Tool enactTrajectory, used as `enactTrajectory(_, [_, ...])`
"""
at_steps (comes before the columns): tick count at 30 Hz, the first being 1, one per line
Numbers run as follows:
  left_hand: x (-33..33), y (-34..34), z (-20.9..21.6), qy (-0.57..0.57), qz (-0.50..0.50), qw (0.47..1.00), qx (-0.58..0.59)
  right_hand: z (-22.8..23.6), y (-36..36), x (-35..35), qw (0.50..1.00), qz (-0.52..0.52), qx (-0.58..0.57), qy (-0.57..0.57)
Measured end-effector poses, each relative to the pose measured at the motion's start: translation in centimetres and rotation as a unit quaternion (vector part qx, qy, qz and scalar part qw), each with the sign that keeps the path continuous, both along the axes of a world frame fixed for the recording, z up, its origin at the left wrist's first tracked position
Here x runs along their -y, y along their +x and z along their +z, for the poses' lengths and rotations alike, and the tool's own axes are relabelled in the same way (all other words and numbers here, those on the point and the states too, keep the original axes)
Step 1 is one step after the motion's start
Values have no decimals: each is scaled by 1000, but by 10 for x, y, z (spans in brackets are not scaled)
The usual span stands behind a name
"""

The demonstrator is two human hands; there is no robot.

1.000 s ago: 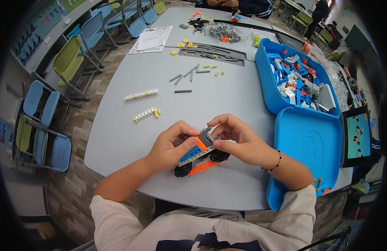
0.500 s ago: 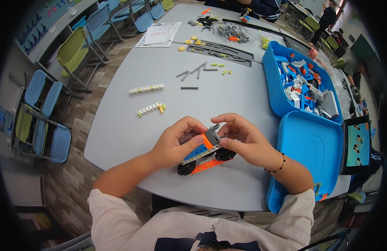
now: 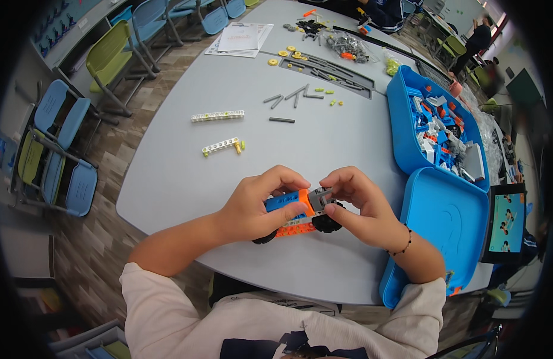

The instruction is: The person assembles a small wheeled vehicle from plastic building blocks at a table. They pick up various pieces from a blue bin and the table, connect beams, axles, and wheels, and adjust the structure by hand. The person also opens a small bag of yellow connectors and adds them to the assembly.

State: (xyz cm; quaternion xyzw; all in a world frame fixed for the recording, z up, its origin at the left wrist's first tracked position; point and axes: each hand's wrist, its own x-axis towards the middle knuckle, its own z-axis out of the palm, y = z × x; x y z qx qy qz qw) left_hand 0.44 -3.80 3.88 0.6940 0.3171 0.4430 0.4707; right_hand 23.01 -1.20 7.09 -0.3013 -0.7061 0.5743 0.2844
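Close to the table's near edge I hold a toy vehicle made of building bricks, with blue, orange and white parts and black wheels. My left hand is closed round its blue body, thumb on the near side. At the other end, my right hand pinches the dark grey brick piece beside the orange part, thumb and fingers on either side. A black wheel shows under the right fingers. My left fingertips behind the body are partly hidden.
Beyond my hands lie a white beam, a shorter white beam with yellow pegs and several grey axles. On the right stand a blue bin of bricks, its blue lid and a screen. Papers lie at the far left.
The vehicle has turned to lie more level, its grey end now pointing right. Both hands stay on it, the right fingers closing around the grey piece. The whole view has shifted slightly.
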Motion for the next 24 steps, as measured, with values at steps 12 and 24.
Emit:
enactTrajectory(12, [2, -1, 0, 141, 31, 987, -73, 1, 1, -1, 988, 31, 79, 129])
enactTrajectory(24, [-2, 2, -5, 97, 16, 993, -63, 3, 0, 0, 988, 21, 110, 106])
